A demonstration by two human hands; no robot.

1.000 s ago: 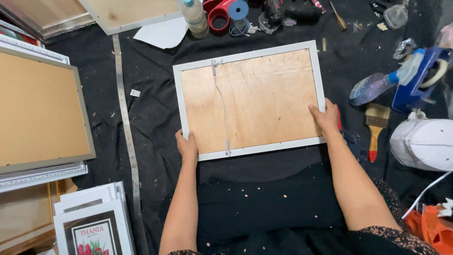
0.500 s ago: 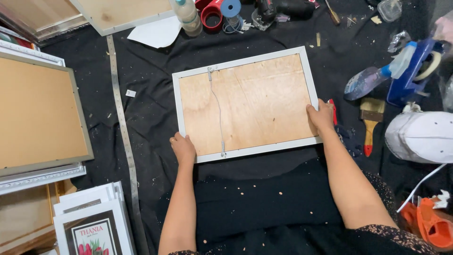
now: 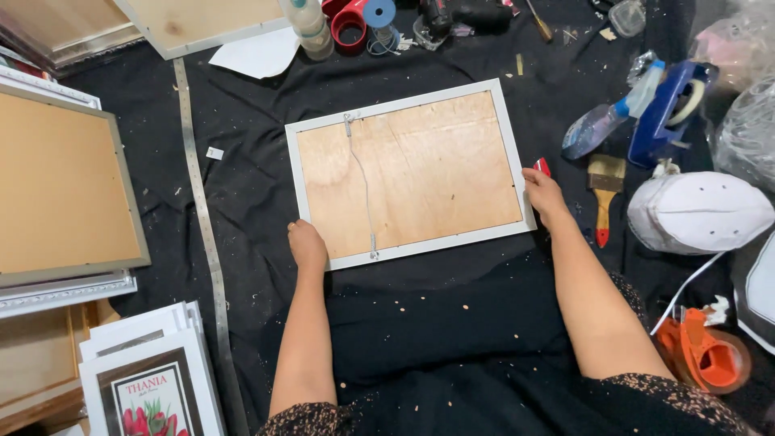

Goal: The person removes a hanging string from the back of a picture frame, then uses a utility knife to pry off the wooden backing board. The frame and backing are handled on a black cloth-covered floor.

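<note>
A white picture frame (image 3: 409,173) lies face down on the black cloth, its plywood backing up, with a hanging wire running down its left side. My left hand (image 3: 307,245) grips the frame's near left corner. My right hand (image 3: 543,194) holds its right edge near the lower corner. A small red tool tip (image 3: 542,166) shows just above my right hand.
A metal ruler (image 3: 203,234) lies to the left. Larger frames (image 3: 64,186) and a stack of framed prints (image 3: 149,379) sit at the left. Tape rolls and bottles (image 3: 339,20) are at the top; a blue tape dispenser (image 3: 666,109), brush (image 3: 604,190), white cap (image 3: 698,211) and orange dispenser (image 3: 706,355) at the right.
The frame and both hands sit slightly lower and left in view, and the frame has turned a little; both hands keep their hold on its corners.
</note>
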